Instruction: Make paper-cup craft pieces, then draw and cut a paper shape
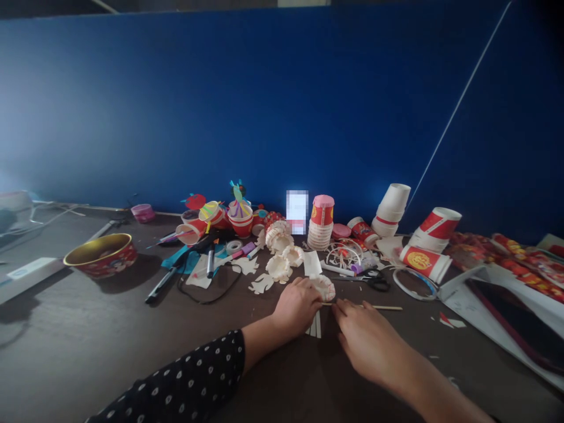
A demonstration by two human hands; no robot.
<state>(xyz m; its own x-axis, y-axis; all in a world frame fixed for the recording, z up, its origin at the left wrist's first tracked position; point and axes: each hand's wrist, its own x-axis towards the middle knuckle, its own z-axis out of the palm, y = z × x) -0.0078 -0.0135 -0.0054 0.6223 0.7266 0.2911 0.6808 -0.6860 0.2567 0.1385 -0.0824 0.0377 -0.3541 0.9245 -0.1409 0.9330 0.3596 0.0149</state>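
Observation:
Near the table's middle, my left hand (297, 305) has its fingers closed on a white paper piece (324, 288) with a cup-like round part. Cut strips (315, 326) of it hang below the fingers. A thin wooden stick (383, 307) lies level across the paper and runs out to the right. My right hand (363, 335) rests beside it, fingers stretched and lying along the stick, the tips close to my left hand. What the left fingertips pinch is partly hidden.
Black scissors (378, 281) lie beyond my right hand. Paper cups (321, 229) stand at the back, with cut paper (262, 284) before them. A gold-rimmed bowl (103, 258) is left; a phone (520, 320) lies on a white box at right.

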